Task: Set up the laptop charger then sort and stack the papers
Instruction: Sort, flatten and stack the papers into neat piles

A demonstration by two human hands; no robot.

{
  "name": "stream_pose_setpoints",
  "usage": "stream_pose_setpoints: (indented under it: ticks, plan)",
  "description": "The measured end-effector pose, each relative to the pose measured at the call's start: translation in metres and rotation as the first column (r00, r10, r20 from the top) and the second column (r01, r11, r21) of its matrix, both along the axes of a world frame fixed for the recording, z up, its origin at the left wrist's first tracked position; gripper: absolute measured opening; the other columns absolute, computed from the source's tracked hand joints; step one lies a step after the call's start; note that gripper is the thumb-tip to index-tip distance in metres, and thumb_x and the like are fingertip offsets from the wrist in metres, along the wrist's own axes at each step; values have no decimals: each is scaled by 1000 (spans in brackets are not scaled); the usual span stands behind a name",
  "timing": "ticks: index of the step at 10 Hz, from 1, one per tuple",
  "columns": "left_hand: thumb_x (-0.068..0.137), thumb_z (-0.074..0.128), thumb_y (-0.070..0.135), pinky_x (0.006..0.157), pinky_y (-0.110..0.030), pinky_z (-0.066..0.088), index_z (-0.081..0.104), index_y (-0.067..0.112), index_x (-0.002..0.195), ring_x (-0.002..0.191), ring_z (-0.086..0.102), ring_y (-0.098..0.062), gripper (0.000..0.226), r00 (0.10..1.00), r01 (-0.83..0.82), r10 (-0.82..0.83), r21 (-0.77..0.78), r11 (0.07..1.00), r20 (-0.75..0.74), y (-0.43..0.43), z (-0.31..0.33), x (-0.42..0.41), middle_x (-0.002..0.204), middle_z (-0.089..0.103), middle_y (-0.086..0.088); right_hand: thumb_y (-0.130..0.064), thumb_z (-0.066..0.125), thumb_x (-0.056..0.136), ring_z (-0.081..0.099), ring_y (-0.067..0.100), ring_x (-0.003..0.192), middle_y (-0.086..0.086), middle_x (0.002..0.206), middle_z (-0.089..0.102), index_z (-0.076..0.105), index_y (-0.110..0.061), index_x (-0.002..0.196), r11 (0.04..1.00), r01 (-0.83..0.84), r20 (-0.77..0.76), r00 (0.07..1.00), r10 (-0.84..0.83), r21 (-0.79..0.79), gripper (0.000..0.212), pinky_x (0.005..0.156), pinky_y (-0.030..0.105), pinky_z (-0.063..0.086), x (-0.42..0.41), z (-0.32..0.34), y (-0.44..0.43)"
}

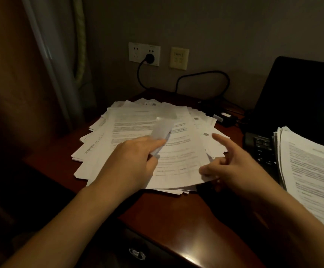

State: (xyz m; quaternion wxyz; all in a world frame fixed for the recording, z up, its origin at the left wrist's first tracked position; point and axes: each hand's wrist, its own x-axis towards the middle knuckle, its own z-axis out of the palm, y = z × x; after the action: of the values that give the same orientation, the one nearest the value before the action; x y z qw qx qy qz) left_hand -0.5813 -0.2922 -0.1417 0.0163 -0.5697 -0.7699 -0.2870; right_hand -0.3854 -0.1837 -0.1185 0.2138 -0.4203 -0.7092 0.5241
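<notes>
A messy pile of printed papers point(138, 120) is spread over the middle of the dark red desk point(176, 213). My left hand point(132, 161) rests on the pile and pinches a small, blurred slip of paper point(162, 130) between thumb and fingers. My right hand point(236, 165) grips the lower right corner of the top sheet point(180, 163), with its index finger stretched out. A second, tidier stack of papers point(310, 171) lies on the laptop point(300, 89) at the right. The charger plug point(150, 58) sits in the wall socket, its black cable looping down to the power brick point(225, 118).
A curtain point(60, 64) hangs at the left beside the desk. A yellowish wall plate point(179, 58) is next to the socket. The laptop's keyboard point(261, 149) shows between the two paper piles. A dark chair edge point(136, 252) lies below the desk front.
</notes>
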Motion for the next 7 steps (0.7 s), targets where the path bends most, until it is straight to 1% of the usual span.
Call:
stream_pose_setpoints:
  ticks: [1, 2, 3, 4, 5, 6, 7]
  plan:
    - [98, 58, 32, 53, -7, 40, 57, 45, 134, 74, 52, 8, 39, 990, 87, -85, -20, 996, 111, -4, 3, 3, 111, 60, 19, 0, 71, 86, 76, 19, 75, 7, 80, 77, 23, -37, 156, 997, 44, -83, 995, -49, -67, 93, 58, 25, 59, 1, 1, 2]
    - [87, 63, 58, 63, 5, 35, 59, 52, 128, 83, 39, 35, 41, 935, 165, -154, -7, 986, 320, -4, 6, 2, 106, 44, 42, -1, 72, 86, 77, 18, 77, 6, 81, 78, 26, -38, 155, 996, 14, -85, 996, -21, -86, 91, 59, 25, 59, -1, 0, 1]
    - [64, 63, 73, 76, 0, 28, 51, 63, 125, 88, 26, 40, 63, 906, 220, -184, -54, 974, 381, -6, 7, 1, 109, 26, 54, -13, 78, 83, 75, 12, 74, 2, 76, 77, 27, -38, 154, 1000, 8, -55, 998, -9, -21, 91, 67, 25, 57, -2, -1, 0]
    - [63, 74, 64, 77, 0, 26, 47, 69, 117, 90, 20, 46, 61, 889, 257, -223, -34, 966, 400, -8, 3, -1, 108, 24, 57, -25, 80, 81, 67, 13, 56, -1, 60, 67, 28, -36, 154, 997, 30, -47, 999, -26, 74, 91, 52, 14, 50, -7, -11, -2]
    - [68, 71, 61, 80, 3, 30, 51, 67, 118, 94, 22, 46, 54, 879, 240, -235, 40, 970, 414, -8, -4, -7, 109, 30, 61, -30, 79, 82, 60, 7, 50, 1, 59, 61, 27, -37, 154, 990, 37, -51, 998, -31, 137, 89, 50, 15, 47, -10, -21, -3]
    - [73, 61, 61, 101, -18, 45, 52, 67, 125, 115, 37, 31, 53, 815, 218, -253, 129, 967, 522, -8, -10, -10, 113, 37, 63, -22, 75, 87, 71, 9, 64, -1, 66, 70, 25, -39, 154, 996, 25, -86, 996, -17, 88, 86, 56, 18, 55, -6, -18, 1]
    - [88, 52, 52, 95, -17, 52, 28, 73, 137, 122, 45, 17, 58, 804, 218, -293, 203, 955, 517, -10, -8, -4, 115, 33, 65, -12, 74, 87, 76, 14, 81, -3, 74, 75, 27, -44, 153, 1000, -3, -101, 995, 4, 17, 87, 69, 28, 60, -2, -10, 5]
